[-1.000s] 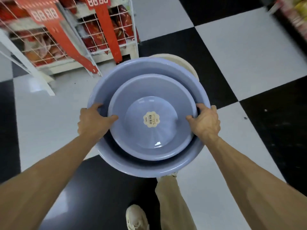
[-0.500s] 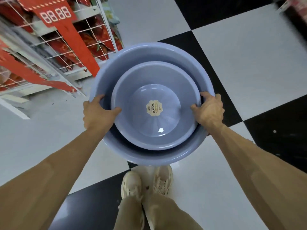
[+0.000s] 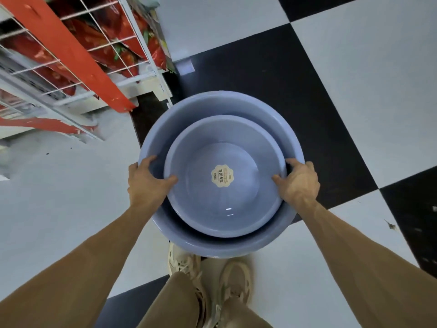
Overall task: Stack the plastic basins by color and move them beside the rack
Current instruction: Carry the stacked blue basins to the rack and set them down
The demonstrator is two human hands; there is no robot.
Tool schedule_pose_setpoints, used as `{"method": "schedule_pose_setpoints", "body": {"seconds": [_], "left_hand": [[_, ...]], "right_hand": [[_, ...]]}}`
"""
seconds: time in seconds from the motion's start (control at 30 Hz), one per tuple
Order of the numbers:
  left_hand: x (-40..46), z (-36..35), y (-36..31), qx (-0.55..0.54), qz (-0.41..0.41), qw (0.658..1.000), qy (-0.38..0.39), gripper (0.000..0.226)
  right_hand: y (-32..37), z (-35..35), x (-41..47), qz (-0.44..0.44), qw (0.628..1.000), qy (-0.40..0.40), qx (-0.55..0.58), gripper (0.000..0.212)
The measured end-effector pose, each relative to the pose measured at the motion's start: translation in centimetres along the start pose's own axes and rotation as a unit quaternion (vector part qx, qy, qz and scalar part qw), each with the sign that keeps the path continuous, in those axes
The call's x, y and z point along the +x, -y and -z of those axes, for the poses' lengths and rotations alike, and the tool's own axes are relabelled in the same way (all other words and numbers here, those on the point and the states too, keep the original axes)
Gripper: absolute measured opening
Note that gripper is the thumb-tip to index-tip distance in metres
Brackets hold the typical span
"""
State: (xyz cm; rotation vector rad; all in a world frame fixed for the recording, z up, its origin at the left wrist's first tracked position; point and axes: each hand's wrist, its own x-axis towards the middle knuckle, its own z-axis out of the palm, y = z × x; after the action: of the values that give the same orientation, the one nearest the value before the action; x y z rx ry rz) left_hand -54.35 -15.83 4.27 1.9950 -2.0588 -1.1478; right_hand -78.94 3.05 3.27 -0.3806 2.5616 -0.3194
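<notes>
Two blue plastic basins are nested, the small basin [image 3: 224, 197] inside the large basin [image 3: 212, 107], held in the air above the floor. A round beige label sits in the small basin's bottom. My left hand [image 3: 146, 181] grips the stack's left rim, thumb over the small basin's edge. My right hand [image 3: 298, 181] grips the right rim the same way. The white wire rack [image 3: 146, 58] with red packets stands at the upper left, its corner just beyond the basins' far left edge.
The floor is black and white checkered tiles [image 3: 354, 55]. Red banner strips [image 3: 71, 58] hang on the rack. My beige shoes [image 3: 208, 273] and tan trousers show below the basins. A small scrap lies on the floor at right [image 3: 391, 225].
I have walked on: the rack has slid down-left and closer, the cream basin seen a second ago is out of sight, and the blue stack sits lower in view. Both grips are unchanged.
</notes>
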Motion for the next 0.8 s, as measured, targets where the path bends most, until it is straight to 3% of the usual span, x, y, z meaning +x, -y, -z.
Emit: {"method": "schedule_pose_setpoints", "body": {"seconds": [0.07,0.13,0.23,0.33,0.47,0.8], "left_hand": [[-0.1,-0.3,0.4,0.020,0.002,1.000,0.020,0.077],[-0.2,-0.1,0.0,0.118,-0.032,0.992,0.025,0.080],[-0.9,-0.7,-0.7,0.321,-0.177,0.930,0.000,0.088],[-1.7,-1.7,-0.8,0.375,-0.269,0.886,0.054,0.100],[-1.2,-1.7,1.1,0.400,-0.240,0.877,0.113,0.109],[0.2,1.2,5.2,0.416,-0.249,0.869,0.102,0.113]], "right_hand": [[-0.2,-0.5,-0.1,0.014,1.000,0.001,0.010,0.048],[-0.3,-0.3,-0.2,0.058,0.998,-0.015,-0.017,0.057],[-0.5,-0.1,-0.5,0.158,0.980,-0.033,-0.116,0.072],[-0.3,-0.3,-0.9,0.186,0.968,-0.016,-0.169,0.070],[0.3,-0.8,-1.2,0.162,0.966,0.018,-0.201,0.075],[4.3,-2.7,-4.2,0.117,0.964,0.062,-0.228,0.082]]}}
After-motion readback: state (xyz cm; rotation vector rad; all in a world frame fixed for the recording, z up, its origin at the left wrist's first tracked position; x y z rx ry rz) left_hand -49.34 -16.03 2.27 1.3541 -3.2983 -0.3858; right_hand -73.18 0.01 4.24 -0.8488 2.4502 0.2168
